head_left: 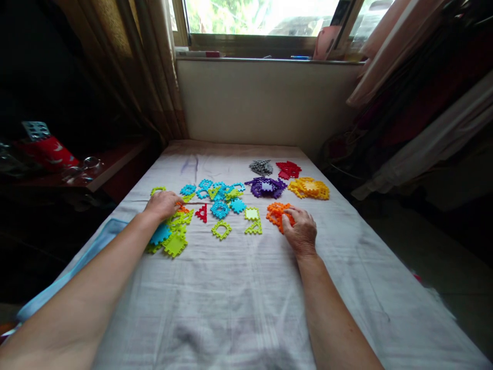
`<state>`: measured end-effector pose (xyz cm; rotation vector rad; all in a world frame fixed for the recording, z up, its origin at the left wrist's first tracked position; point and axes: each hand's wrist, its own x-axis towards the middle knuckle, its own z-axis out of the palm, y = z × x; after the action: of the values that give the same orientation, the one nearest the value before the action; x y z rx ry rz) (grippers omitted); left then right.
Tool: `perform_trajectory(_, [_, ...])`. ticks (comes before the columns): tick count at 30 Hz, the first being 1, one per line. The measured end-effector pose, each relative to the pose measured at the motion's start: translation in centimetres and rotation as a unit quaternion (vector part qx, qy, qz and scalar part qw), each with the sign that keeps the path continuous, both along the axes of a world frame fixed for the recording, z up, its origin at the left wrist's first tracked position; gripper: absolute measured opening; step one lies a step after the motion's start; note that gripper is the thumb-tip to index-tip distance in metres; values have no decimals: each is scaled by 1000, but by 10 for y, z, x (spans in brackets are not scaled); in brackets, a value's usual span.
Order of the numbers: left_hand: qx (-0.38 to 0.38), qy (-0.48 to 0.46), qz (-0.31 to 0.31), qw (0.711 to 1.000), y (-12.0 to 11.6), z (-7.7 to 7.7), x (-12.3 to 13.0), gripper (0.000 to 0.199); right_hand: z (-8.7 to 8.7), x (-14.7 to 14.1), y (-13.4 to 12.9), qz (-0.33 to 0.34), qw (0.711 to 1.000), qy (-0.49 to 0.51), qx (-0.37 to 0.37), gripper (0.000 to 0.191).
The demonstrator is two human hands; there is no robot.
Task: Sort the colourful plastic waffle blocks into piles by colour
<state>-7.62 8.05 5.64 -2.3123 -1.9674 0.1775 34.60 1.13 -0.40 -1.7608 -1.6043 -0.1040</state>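
Note:
My left hand (165, 205) is at the left cluster, fingers closed round an orange interlocking tile (182, 207) that shows at the fingertips. Beneath and in front of it lie lime green tiles (175, 244) and a blue tile (160, 234), partly covered by my forearm. My right hand (301, 230) rests at the edge of a pile of orange interlocking tiles (277, 214), its thumb and curled fingers gripping there. Between the hands are a red triangular tile (202, 213), mixed blue tiles (220, 209), and a square lime green frame tile (221, 230).
Behind the orange pile sit sorted piles: purple (266, 188), yellow (308, 188), grey (261, 167) and red (288, 169). A white sheet (223, 298) covers the surface. Blue cloth (98, 241) hangs at the left edge. Glasses (91, 163) lie on the dark side table.

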Motion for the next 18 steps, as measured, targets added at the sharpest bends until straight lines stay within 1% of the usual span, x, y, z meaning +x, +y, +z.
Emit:
perform_trajectory(3, [-40,36,-16,998,13,5,5,32,0,3,0,-7,1000,7,11,25])
perform_trajectory(6, [-49,47,-27,997,18,9,10,28,-1,8,2,-19,999,20,18,26])
perform_trajectory(12, [-53,40,-65,996,19,9,16,13,-2,15,5,-30,998,52,32,25])
perform_trajectory(15, [-53,37,-93,994,18,8,15,14,-3,14,6,-27,997,64,34,26])
perform_trajectory(18, [-50,59,-119,990,16,7,15,16,-5,12,6,-24,997,65,29,26])
